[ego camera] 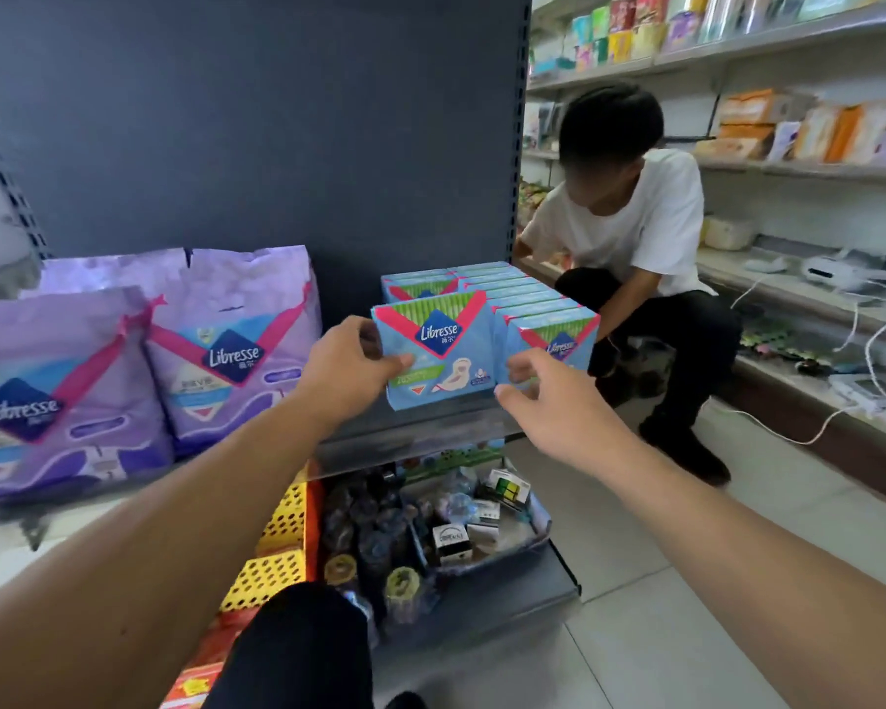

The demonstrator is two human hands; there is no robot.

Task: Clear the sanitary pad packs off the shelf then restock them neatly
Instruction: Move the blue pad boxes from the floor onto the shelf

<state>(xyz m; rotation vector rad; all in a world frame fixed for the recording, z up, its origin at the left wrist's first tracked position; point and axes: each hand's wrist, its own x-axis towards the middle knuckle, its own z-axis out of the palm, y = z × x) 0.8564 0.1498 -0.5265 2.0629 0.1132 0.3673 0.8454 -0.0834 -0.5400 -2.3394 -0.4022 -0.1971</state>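
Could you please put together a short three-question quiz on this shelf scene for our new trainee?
1. True or false: the left hand pinches the front blue pack at its left edge.
2. Which packs stand on the shelf to the left of the blue ones? A) orange boxes B) large purple packs C) green bottles
3. Fill in: the right hand reaches to the front pack of the ____ row of blue packs.

Key
1. True.
2. B, the large purple packs.
3. Right; that front pack stands beside the one the left hand holds. Whether the fingers already grip it cannot be told.
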